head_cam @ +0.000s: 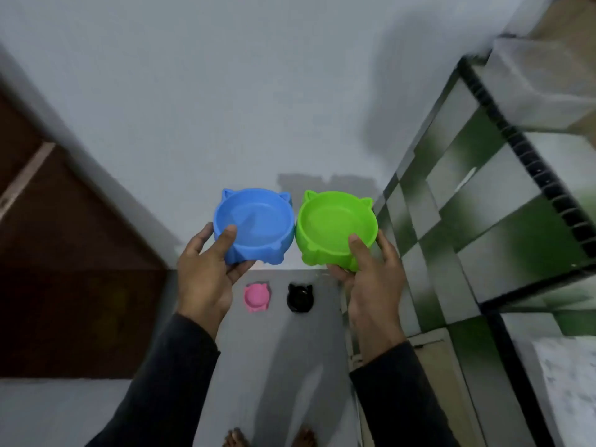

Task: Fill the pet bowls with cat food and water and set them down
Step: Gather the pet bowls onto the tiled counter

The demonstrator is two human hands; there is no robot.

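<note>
My left hand [206, 272] grips a blue cat-shaped bowl [258, 217] by its near rim, thumb inside. My right hand [371, 272] holds a green cat-shaped bowl [335, 221] the same way. Both bowls are held level at chest height, side by side and touching; both look empty of food, and I cannot tell about water. Far below on the grey floor a pink cat-shaped bowl [257, 297] sits left of a black one [300, 297], close to the wall.
A pale wall [225, 91] stands straight ahead. A brown wooden door [64, 269] is at the left. A green-and-white tiled counter [483, 204] with a black edge runs along the right. My bare feet [271, 438] show at the bottom on the floor.
</note>
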